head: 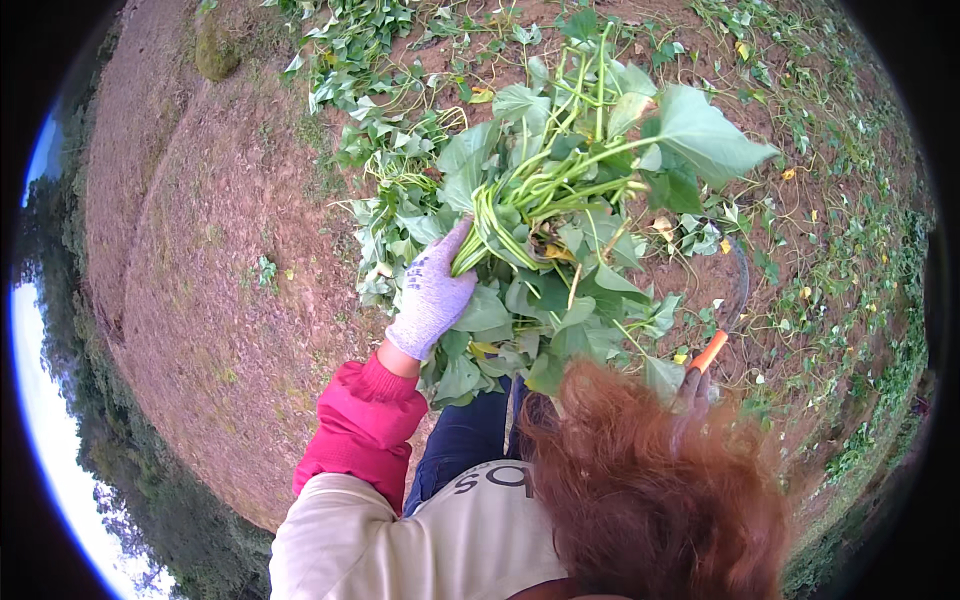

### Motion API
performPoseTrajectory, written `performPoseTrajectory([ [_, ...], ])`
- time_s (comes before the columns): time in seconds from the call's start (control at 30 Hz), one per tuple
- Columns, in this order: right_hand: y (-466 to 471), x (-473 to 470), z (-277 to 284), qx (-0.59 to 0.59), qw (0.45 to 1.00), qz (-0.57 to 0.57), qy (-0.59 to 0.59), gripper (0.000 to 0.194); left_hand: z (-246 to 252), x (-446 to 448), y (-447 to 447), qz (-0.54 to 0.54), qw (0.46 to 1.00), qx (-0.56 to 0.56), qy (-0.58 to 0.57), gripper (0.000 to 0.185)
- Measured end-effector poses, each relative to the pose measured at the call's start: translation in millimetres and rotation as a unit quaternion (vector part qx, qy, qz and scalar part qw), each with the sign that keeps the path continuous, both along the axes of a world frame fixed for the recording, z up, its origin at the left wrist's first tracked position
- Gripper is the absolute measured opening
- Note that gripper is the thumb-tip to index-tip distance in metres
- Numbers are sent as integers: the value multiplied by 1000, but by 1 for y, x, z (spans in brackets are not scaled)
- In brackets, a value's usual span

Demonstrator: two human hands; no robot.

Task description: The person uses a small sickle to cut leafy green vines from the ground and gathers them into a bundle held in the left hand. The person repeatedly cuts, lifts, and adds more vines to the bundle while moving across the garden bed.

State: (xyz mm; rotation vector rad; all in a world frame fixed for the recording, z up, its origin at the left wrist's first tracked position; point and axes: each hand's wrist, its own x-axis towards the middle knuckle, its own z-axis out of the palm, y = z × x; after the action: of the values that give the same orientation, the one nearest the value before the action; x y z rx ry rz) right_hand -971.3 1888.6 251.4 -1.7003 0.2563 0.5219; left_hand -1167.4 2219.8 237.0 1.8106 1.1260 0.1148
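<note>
My left hand [433,296], in a pale knitted work glove, is closed around a thick bundle of leafy green vines [525,202] with heart-shaped leaves. The stems curl out of the fist, and the leaves spread up and to the right and hang over my legs. At the right, my right hand [694,390] is partly hidden by hair; dark-gloved fingers are wrapped on the orange handle [709,351] of a sickle. Its thin curved blade [742,281] points up and away from me, over the soil to the right of the bundle.
Cut vines [352,52] lie heaped along the upper left of the plot. Creeping vines and yellowed leaves [817,225] cover the reddish soil on the right. Sloping bare-looking ground [217,225] with dry growth stretches left, with a mossy lump [216,52] near the top and trees beyond.
</note>
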Motion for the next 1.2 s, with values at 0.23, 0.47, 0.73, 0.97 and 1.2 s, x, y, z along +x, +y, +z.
performPoseTrajectory([
  [0.23, -35, -26, 43, -4, 1000, 11, -12, 27, 123, -107, 101, 44, 984, 163, 57, 66],
  [0.47, -62, -68, 54, -8, 991, -117, 62, 20, -20, -80, 201, -118, 786, 391, 463, 84],
  [0.73, -160, -121, 41, -100, 979, -170, 60, 22, -148, -24, 24, -132, 971, -195, 30, 61],
  [0.97, -251, -188, 1, -248, 912, -273, 178, 23, -109, -7, -103, -370, 879, -249, 167, 62],
  [1.2, -354, -167, -24, -121, 917, -341, 171, 20, -85, 10, -105, -259, 941, -166, 138, 52],
])
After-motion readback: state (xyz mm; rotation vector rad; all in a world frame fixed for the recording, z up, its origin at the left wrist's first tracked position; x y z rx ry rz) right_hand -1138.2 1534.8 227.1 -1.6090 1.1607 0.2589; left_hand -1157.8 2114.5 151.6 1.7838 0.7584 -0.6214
